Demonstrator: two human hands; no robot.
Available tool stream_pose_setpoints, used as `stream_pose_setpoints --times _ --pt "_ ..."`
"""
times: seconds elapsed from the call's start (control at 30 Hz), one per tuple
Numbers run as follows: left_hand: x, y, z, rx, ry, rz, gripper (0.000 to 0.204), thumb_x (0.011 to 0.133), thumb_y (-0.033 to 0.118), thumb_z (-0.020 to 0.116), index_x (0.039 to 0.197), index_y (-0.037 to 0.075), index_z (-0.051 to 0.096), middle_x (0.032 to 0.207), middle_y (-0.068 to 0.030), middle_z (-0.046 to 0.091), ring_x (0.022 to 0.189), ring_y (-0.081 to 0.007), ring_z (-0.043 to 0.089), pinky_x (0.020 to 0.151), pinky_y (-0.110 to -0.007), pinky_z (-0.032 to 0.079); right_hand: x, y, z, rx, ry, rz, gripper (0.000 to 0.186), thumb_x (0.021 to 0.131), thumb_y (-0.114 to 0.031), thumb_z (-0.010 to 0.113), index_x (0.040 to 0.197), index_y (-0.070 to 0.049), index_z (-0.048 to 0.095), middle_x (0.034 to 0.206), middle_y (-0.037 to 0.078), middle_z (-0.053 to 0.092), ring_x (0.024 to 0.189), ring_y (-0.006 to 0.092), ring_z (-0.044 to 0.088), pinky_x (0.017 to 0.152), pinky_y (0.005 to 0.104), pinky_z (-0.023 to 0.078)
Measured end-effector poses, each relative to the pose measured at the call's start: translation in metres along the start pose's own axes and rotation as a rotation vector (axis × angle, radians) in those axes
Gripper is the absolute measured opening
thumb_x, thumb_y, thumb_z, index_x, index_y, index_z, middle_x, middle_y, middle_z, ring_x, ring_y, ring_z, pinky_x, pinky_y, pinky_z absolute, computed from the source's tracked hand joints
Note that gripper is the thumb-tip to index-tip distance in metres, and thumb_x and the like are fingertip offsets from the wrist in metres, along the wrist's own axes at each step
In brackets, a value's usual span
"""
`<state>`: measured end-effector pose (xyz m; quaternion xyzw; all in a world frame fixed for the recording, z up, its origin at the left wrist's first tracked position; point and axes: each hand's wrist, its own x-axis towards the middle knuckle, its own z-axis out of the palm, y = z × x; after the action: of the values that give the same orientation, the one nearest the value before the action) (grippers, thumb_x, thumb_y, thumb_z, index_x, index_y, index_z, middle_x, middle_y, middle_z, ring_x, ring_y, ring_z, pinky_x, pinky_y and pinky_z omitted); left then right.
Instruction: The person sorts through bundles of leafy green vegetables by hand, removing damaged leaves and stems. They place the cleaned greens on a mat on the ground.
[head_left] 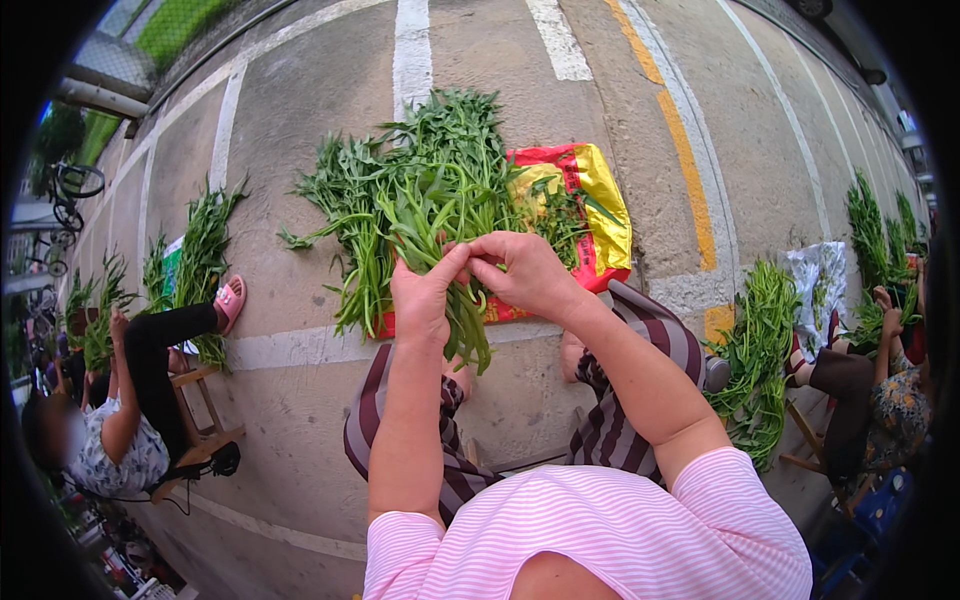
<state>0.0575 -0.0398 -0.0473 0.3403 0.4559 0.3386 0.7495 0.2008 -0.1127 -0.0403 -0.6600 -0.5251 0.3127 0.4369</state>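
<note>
My left hand (420,302) is closed around a bunch of long-leaved water spinach (467,325), whose ends hang below the fingers. Close against it, my right hand (527,272) has its thumb and curled fingers pinched at the same greens; the exact stem between them is hidden. Just beyond my hands lies a large heap of water spinach (440,150), leafy tops pointing away from me. Beside the heap, a red and yellow plastic sack (603,205) is spread on the ground, with small loose leaf scraps (555,222) on it.
To the left, a person (120,430) sits on a wooden stool (205,430) beside upright greens (205,245). At the right, another seated person (885,400) has a long pile of greens (760,350) and a silvery sheet (818,280). Painted lines (690,180) cross the pavement.
</note>
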Motion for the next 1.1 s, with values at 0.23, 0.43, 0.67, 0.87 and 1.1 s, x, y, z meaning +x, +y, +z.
stream_pose_setpoints --times 0.23,0.43,0.67,0.87,1.1 --pt "0.003 0.0 0.002 -0.054 -0.043 0.027 0.033 0.083 -0.003 0.075 0.113 0.003 0.061 0.09 -0.0037 0.067 0.065 -0.0106 0.061 0.06 -0.024 0.051 -0.003 -0.006 -0.007 0.062 -0.054 0.109 0.016 0.088 -0.014 0.065 0.096 -0.002 0.071 0.083 0.01 0.072 0.074 0.0171 0.07 0.07 0.0309 0.055" --pt "0.0 0.007 0.006 -0.105 -0.118 -0.044 0.033 0.085 -0.001 0.074 0.115 0.003 0.06 0.092 -0.0048 0.068 0.066 -0.0099 0.061 0.061 -0.024 0.051 0.0 0.002 -0.005 0.445 -0.078 0.332 0.014 0.088 -0.014 0.062 0.088 -0.002 0.069 0.08 0.005 0.071 0.073 0.0091 0.066 0.07 0.0267 0.055" --pt "-0.005 0.017 0.01 -0.03 -0.115 -0.032 0.03 0.085 0.0 0.074 0.113 0.004 0.061 0.092 -0.0031 0.067 0.067 -0.0093 0.06 0.061 -0.024 0.052 0.008 -0.002 -0.022 0.639 -0.008 0.479 0.015 0.092 -0.014 0.061 0.09 -0.001 0.068 0.086 0.003 0.07 0.078 0.0085 0.066 0.075 0.025 0.054" --pt "0.001 0.008 0.002 0.699 0.046 0.546 0.027 0.083 0.003 0.075 0.108 0.0 0.063 0.096 -0.0068 0.068 0.075 -0.0188 0.063 0.07 -0.032 0.052 0.008 0.011 -0.032 -0.467 0.178 0.158 0.02 0.091 -0.025 0.064 0.099 -0.008 0.071 0.093 0.014 0.07 0.085 0.0352 0.067 0.074 0.0445 0.053" --pt "-0.012 0.03 0.005 1.48 0.292 0.857 0.049 0.072 -0.006 0.064 0.118 0.009 0.066 0.132 -0.0109 0.055 0.097 -0.0327 0.063 0.079 -0.043 0.049 0.009 0.019 -0.047 -0.744 0.136 0.263 0.022 0.088 -0.027 0.066 0.093 -0.006 0.071 0.089 0.014 0.068 0.085 0.0344 0.067 0.076 0.0472 0.052"
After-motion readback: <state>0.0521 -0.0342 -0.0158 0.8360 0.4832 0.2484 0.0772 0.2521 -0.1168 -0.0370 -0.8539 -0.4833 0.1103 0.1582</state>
